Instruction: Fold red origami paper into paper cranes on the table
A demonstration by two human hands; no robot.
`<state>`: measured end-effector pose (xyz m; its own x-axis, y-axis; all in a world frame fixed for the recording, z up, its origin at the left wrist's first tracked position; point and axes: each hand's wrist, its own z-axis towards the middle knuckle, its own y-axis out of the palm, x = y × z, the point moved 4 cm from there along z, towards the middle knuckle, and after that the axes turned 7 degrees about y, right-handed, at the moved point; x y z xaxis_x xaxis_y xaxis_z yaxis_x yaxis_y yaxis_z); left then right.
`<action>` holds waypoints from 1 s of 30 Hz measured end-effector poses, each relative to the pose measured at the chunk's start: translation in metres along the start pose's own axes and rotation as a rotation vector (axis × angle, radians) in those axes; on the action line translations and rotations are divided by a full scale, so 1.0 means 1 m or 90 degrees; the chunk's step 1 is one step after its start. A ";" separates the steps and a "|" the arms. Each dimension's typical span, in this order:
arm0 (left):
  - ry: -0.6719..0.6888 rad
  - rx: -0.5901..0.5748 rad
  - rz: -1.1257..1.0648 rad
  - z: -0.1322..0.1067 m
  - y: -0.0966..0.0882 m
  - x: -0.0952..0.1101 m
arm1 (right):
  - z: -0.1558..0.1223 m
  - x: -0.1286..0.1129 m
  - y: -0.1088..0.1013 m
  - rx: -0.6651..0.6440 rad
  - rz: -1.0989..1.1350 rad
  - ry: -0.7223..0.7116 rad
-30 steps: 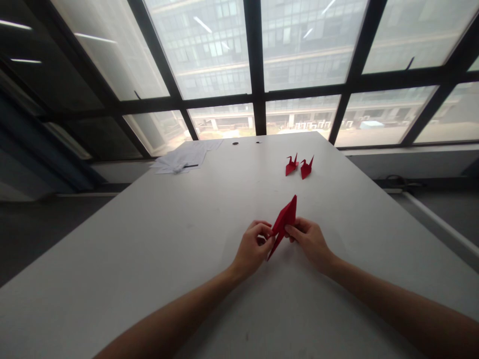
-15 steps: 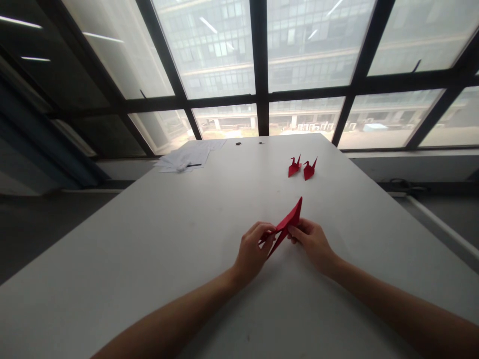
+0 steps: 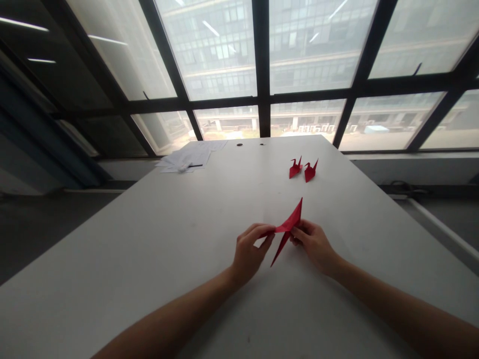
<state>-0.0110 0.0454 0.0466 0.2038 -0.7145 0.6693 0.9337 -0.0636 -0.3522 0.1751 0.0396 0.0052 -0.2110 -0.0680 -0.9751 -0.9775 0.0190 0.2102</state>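
A partly folded red paper crane [image 3: 291,219] is held between both hands above the white table [image 3: 179,219]. One pointed end rises up and away, and another narrow point hangs down toward me. My left hand [image 3: 252,248] pinches a thin flap on the crane's left side between thumb and fingers. On the other side, my right hand [image 3: 312,244] grips the body near its middle, with the thumb on top and the fingers curled beneath. Some of the paper is hidden behind the fingers of each hand.
Two finished red paper cranes [image 3: 295,168] [image 3: 310,171] stand farther back on the right. Loose white papers [image 3: 187,155] lie at the far left with a dark pen [image 3: 195,165] on them. Large windows [image 3: 224,50] rise beyond the table's far edge.
My left hand has drawn the pinched flap slightly left, spreading it from the lower point. That point now hangs freely and farther down. My right hand keeps its grip.
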 end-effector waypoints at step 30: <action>-0.184 -0.012 -0.342 -0.002 0.019 -0.010 | -0.009 -0.008 0.019 -0.220 -0.064 0.037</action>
<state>0.0042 0.0497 0.0315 -0.2208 -0.3610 0.9060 0.9229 -0.3777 0.0744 0.1583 0.0313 0.0179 -0.1046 -0.1100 -0.9884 -0.9351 -0.3276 0.1354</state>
